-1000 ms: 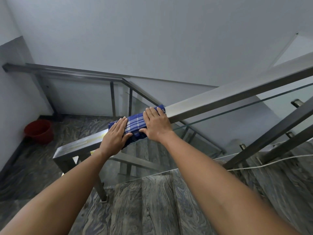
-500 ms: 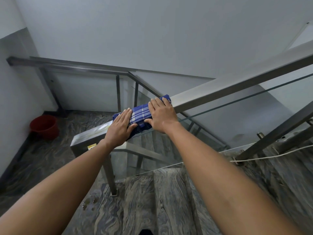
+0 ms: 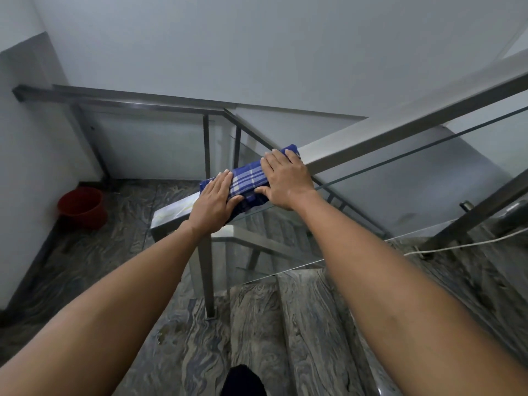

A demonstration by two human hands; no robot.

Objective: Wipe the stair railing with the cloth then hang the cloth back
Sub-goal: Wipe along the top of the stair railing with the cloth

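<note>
The cloth point(image 3: 249, 178) lies folded on the rail point(image 3: 400, 132), near its lower end. Left hand point(image 3: 213, 205) and right hand point(image 3: 285, 181) press it flat, fingers straight. It looks soft, light, likely to slide; pinch an overhanging edge. Bare rail runs upward, open stairwell beyond.

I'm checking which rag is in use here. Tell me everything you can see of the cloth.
The cloth is dark blue with white check stripes, soft woven fabric, folded or bunched into a thick pad. It lies on top of the metal railing near its lower end, draping slightly over the near edge. The left hand presses flat on its lower end, and the right hand on its upper end, fingers straight, thumbs against its near side.
</note>
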